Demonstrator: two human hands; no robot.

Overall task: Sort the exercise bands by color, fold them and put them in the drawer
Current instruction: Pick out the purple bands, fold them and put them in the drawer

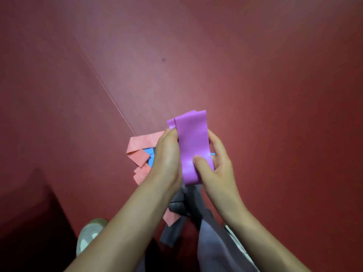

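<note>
A folded purple band (193, 142) is held up between both hands above the red floor. My left hand (167, 160) pinches its upper left edge, fingers curled against it. My right hand (214, 163) grips its right side, thumb pressed on the front face. Below the hands a pile lies on the floor: pink bands (140, 146), a blue band (150, 154) mostly hidden by my left hand, and dark grey bands (176, 209) trailing toward me. No drawer is in view.
The red floor (216, 65) has a thin seam (110, 97) running diagonally from upper left toward the pile. My shoe (89, 234) stands at lower left, and my grey trouser leg (218, 246) at lower centre. A dark shadowed patch lies at the bottom left.
</note>
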